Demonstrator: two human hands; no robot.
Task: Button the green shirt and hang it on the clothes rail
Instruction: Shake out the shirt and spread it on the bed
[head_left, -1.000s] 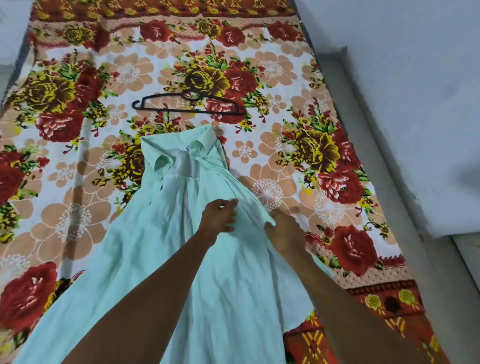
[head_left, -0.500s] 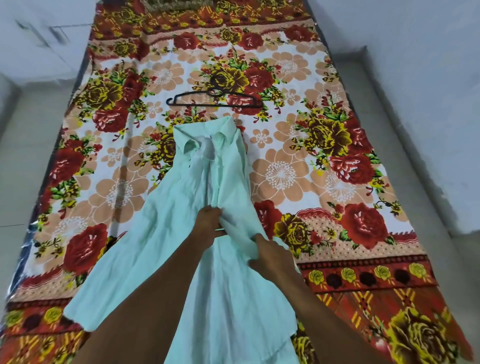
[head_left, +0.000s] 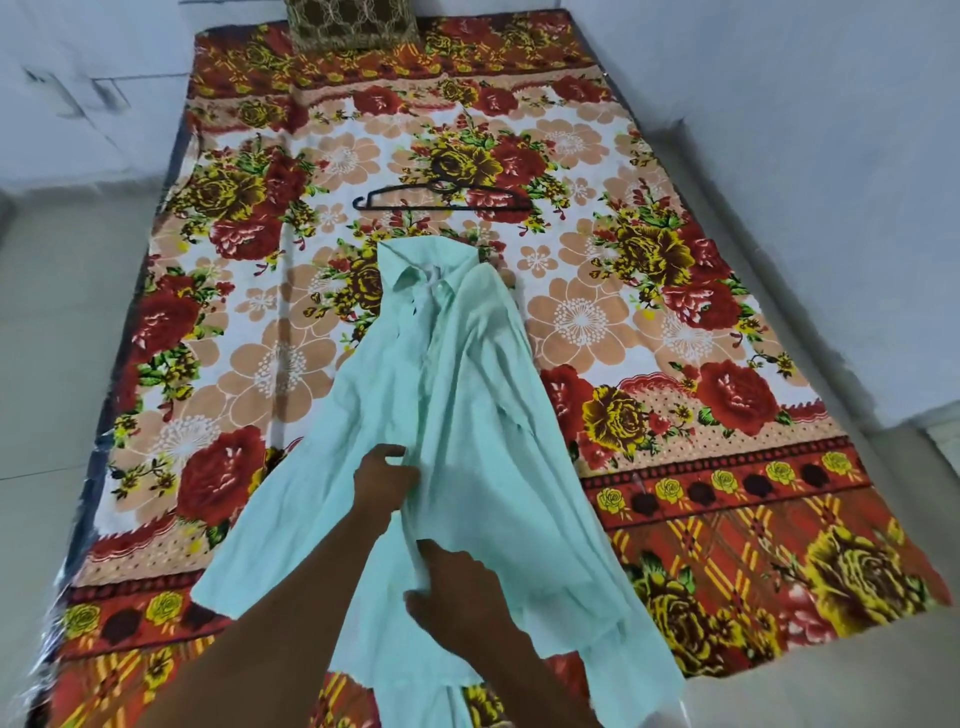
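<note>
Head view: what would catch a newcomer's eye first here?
The mint green shirt lies collar-away down the middle of a loud red-and-yellow floral bedsheet. Both hands grip its front: the left hand higher, the right hand nearer the hem. A black hanger lies just beyond the collar.

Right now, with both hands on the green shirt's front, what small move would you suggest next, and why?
Probably draw the two front edges together: the left hand and right hand grip the green shirt at its bunched front opening, while the hanger lies untouched beyond the collar.
</note>
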